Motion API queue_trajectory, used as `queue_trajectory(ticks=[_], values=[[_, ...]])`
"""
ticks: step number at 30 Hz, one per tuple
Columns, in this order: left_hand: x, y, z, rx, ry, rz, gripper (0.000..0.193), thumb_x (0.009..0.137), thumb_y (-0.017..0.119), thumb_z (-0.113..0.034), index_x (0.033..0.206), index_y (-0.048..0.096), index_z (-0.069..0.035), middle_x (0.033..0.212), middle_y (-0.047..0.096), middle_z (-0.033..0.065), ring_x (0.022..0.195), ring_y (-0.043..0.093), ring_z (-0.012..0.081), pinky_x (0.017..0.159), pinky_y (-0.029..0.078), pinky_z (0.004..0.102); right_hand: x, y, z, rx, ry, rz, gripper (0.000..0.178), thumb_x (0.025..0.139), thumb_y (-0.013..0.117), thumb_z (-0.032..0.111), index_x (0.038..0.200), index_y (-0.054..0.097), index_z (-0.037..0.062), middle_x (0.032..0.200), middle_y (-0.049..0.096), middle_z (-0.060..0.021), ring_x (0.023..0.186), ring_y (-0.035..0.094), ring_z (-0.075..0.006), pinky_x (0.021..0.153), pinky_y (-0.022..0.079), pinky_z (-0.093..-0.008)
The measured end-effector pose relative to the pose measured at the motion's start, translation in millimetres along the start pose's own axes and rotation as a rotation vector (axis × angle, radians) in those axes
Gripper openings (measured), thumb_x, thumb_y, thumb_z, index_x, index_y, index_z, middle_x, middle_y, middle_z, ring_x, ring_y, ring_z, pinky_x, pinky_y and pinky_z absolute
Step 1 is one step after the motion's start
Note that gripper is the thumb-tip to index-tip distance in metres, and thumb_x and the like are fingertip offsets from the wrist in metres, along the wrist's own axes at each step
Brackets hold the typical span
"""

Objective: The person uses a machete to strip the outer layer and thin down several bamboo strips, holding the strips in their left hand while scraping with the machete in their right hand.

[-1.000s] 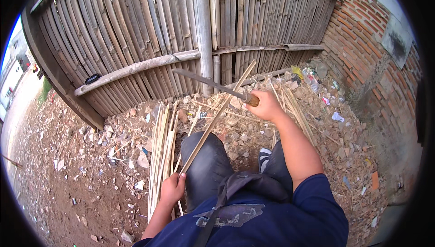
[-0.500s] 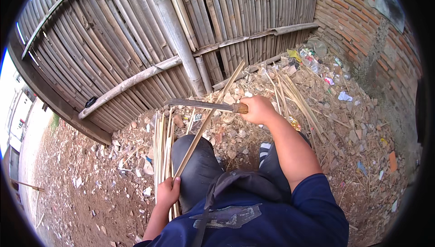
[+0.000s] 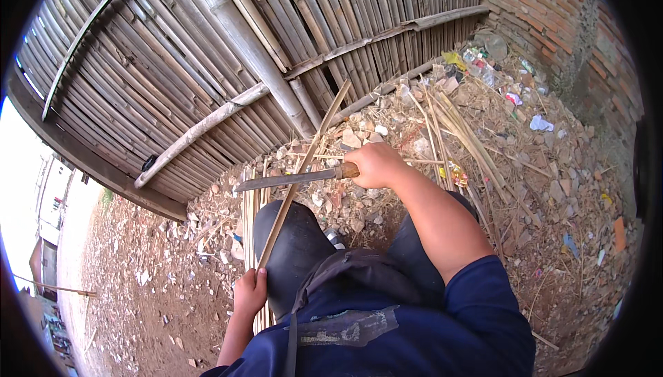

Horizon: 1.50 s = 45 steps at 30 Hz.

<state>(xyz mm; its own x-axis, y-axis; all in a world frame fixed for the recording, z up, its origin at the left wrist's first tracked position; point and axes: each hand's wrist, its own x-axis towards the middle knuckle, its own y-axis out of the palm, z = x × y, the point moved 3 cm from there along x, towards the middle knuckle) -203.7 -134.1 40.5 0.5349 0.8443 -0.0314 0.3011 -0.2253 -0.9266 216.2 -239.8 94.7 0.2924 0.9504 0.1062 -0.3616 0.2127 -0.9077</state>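
Note:
My left hand [image 3: 250, 291], low beside my left knee, is closed on the near end of a long bamboo strip [image 3: 277, 221]. The strip slants up and away to the right, toward the fence. My right hand [image 3: 373, 165] grips the wooden handle of a machete [image 3: 283, 181], whose blade points left and crosses the strip around its middle. Whether the edge bites into the bamboo, I cannot tell. A bundle of pale bamboo strips [image 3: 250, 205] lies along the outside of my left leg, partly hidden by my hand and knee.
A bamboo fence [image 3: 186, 66] stands ahead, with a brick wall [image 3: 545, 21] at the right. More split strips [image 3: 469, 135] lie on the ground at my right. Rubble, dry straw and plastic litter [image 3: 476, 64] cover the soil [image 3: 148, 294].
The machete has shifted left and slightly down across the strip, and its blade tip now dips lower. My right hand has moved left with it. The view has tilted slightly.

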Motion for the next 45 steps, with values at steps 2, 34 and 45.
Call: queue_trajectory(ticks=[2, 34, 45], values=[[2, 3, -1, 0.022, 0.006, 0.005, 0.049, 0.102, 0.054, -0.039, 0.076, 0.058, 0.002, 0.074, 0.064, 0.0290, 0.074, 0.064, 0.0499, 0.069, 0.047, 0.0571, -5, 4, -10, 0.003, -0.004, -0.040, 0.024, 0.072, 0.073, 0.023, 0.096, 0.074, 0.0168, 0.088, 0.073, -0.0148, 0.090, 0.071, -0.0357, 0.080, 0.056, -0.0489], [18, 11, 1, -0.056, 0.084, 0.081, 0.041, 0.106, 0.050, -0.034, 0.081, 0.053, -0.002, 0.066, 0.060, 0.0270, 0.068, 0.061, 0.0504, 0.062, 0.046, 0.0577, 31, 66, 23, -0.131, -0.176, 0.034, 0.015, 0.080, 0.073, 0.023, 0.090, 0.068, 0.0142, 0.081, 0.071, -0.0123, 0.082, 0.070, -0.0357, 0.076, 0.055, -0.0482], [14, 7, 4, 0.000, 0.079, 0.111, 0.040, 0.106, 0.050, -0.030, 0.080, 0.052, 0.000, 0.068, 0.060, 0.0271, 0.069, 0.062, 0.0492, 0.062, 0.046, 0.0556, 30, 45, -27, 0.021, 0.330, 0.081, 0.012, 0.087, 0.068, 0.017, 0.099, 0.070, 0.0150, 0.087, 0.072, -0.0104, 0.086, 0.072, -0.0288, 0.081, 0.057, -0.0463]])
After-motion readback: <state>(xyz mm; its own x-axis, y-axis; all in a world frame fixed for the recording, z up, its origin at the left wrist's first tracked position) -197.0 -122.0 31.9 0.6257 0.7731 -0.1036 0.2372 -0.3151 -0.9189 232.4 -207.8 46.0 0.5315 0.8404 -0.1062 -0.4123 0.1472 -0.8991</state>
